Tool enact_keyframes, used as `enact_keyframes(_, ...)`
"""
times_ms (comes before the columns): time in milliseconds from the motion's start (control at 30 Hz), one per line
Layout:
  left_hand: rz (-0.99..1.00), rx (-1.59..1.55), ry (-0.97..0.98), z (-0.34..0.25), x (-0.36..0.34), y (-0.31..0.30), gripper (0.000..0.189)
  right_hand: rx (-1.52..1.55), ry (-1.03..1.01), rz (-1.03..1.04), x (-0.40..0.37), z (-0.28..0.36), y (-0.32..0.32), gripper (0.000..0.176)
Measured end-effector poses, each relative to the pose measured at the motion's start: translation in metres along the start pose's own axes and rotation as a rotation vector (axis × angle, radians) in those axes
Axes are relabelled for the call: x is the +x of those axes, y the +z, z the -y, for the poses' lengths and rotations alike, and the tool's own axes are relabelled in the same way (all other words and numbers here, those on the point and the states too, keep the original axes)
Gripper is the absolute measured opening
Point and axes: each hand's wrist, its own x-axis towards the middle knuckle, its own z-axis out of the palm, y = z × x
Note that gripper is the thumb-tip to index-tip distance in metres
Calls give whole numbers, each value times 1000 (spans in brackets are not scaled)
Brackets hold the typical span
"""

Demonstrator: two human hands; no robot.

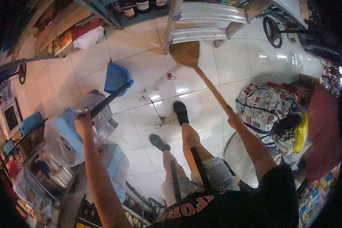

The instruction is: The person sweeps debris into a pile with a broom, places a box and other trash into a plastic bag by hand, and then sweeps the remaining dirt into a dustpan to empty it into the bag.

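Observation:
My left hand [83, 123] is closed round the dark handle of a blue dustpan [117, 78], whose pan is at or just above the tiled floor, upper left of centre. In my right hand [236, 120] is the light wooden handle of a broom [210, 85]. The broom's tan bristle head [185, 52] lies by the foot of a metal stepladder [205, 34]. Between dustpan and broom sits a small red-and-white scrap [170, 76]. Dark bits of debris [143, 95] are scattered on the tiles, with more debris [162, 119] close to my shoes.
A large patterned bag [268, 104] and a yellow bag [302, 133] stand at the right. Plastic-wrapped goods [64, 133] crowd the left beside a metal rack. Shelving with jars [142, 5] is at the top. White floor tiles [140, 133] spread round my feet.

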Motion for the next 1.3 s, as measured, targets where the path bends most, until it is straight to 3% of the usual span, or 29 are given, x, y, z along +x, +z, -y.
enact_keyframes(100,-43,-31,65,15,2,9,35,-64,-53,57,-66,-14,-3,56)
enact_keyframes(200,-3,-10,71,13,-13,4,34,-62,-86,-48,-108,-12,-13,58)
enact_keyframes(267,85,10,16,26,-18,4,29,349,-22,-131,-133,10,-37,55)
enact_keyframes(300,78,12,13,31,-27,0,29,351,-30,-130,-131,10,-29,55)
enact_keyframes(433,88,-169,-23,45,-89,-9,26,1064,236,12,-60,10,-2,25)
enact_keyframes(467,68,-164,7,55,-103,-12,26,981,350,3,-43,44,-9,19)
enact_keyframes(533,37,-158,38,82,-129,-19,26,1105,162,151,-12,77,8,18)
enact_keyframes(567,-14,-138,158,100,-142,-21,26,1303,126,238,-2,94,31,18)
enact_keyframes(600,-63,-117,277,115,-155,-25,26,1150,167,226,1,115,55,27)
enact_keyframes(633,-67,-113,277,125,-172,-33,26,1024,114,249,-10,136,73,39)
enact_keyframes(667,-39,-100,240,130,-189,-43,25,832,243,109,-37,163,86,44)
enact_keyframes(733,-16,-96,218,147,-214,-55,24,464,139,46,-61,158,150,44)
enact_keyframes(767,55,-58,133,160,-223,-58,23,241,-86,-183,-94,157,167,49)
enact_keyframes(800,127,-19,42,172,-232,-61,21,242,-88,-189,-118,150,173,49)
enact_keyframes(867,158,26,71,193,-246,-68,21,381,-100,39,-167,138,161,58)
enact_keyframes(933,186,60,90,211,-261,-73,20,549,105,273,-227,146,115,64)
enact_keyframes(1033,242,19,68,244,-290,-75,21,698,143,309,-286,151,80,63)
enact_keyframes(1167,246,74,20,296,-342,-55,19,966,-24,283,-317,164,78,60)
enact_keyframes(1233,208,142,17,312,-367,-46,17,1457,130,499,-312,204,74,53)
enact_keyframes(1300,173,64,-30,325,-394,-38,17,1481,-21,704,-284,241,92,43)
